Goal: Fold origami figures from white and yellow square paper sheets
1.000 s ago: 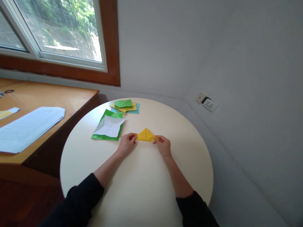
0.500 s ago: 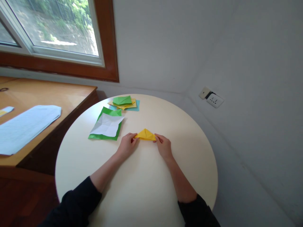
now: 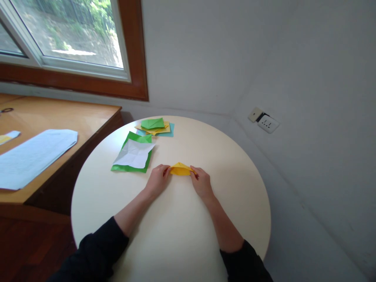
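A folded yellow paper [image 3: 180,169] is held just over the round white table [image 3: 176,231], stretched between both hands. My left hand [image 3: 159,178] pinches its left corner, and my right hand [image 3: 201,181] pinches the right corner. The paper's middle bulges, with a pocket-like opening toward me. Left of my left hand lies a creased white sheet [image 3: 133,153] on top of a green sheet [image 3: 129,168].
Farther back on the table is a stack with folded green paper [image 3: 152,123] over yellow and blue sheets [image 3: 168,131]. At left, a wooden desk [image 3: 88,113] carries white papers [image 3: 38,156] and part of a pair of scissors [image 3: 7,110]. A wall socket [image 3: 268,123] is at right.
The yellow paper has gone from a taller, peaked triangle to a lower shape whose front opens. Both hands keep their pinch and have come slightly closer together.
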Tool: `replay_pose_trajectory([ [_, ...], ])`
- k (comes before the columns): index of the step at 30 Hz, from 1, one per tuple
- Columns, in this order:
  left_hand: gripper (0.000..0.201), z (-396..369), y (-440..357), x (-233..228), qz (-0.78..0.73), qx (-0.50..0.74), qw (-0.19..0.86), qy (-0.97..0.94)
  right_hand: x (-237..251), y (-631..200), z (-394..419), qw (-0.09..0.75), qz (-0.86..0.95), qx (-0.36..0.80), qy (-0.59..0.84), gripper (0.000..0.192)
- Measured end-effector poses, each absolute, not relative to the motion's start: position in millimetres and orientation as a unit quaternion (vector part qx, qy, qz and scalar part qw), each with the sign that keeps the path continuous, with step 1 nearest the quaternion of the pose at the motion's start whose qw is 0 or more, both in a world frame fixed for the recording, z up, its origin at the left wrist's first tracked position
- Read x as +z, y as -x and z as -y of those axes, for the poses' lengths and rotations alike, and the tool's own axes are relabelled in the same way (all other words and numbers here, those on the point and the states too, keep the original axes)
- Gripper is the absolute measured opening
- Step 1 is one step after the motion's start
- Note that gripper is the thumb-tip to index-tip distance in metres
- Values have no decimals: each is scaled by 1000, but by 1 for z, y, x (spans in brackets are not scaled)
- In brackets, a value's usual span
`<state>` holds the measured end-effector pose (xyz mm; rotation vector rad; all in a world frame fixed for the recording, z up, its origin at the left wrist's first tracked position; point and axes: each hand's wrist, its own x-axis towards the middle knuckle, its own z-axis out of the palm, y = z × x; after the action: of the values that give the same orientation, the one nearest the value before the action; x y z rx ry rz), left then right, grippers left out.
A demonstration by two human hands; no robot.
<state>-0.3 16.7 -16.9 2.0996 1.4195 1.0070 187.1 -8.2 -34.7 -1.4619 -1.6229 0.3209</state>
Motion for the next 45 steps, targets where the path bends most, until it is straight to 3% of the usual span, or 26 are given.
replay_pose_trajectory([
  [17, 29, 2, -11, 5, -574, 203, 120, -784, -16, -153, 19, 424, 726, -103, 532, 30],
  [25, 32, -1, -5, -1, -560, 306, 221, -737, -9, -148, 23, 452, 741, -145, 475, 23],
  [29, 35, -3, -5, -3, -536, 393, 293, -687, -9, -148, 25, 468, 763, -122, 428, 21],
  [34, 53, -2, -7, -4, -519, 430, 362, -644, -11, -144, 24, 494, 763, -80, 410, 24],
  [37, 50, 0, -10, -6, -498, 447, 375, -642, -14, -144, 23, 518, 744, -47, 420, 25],
  [45, 46, 11, -19, -12, -421, 449, 403, -677, -23, -149, 18, 551, 620, 202, 520, 41],
])
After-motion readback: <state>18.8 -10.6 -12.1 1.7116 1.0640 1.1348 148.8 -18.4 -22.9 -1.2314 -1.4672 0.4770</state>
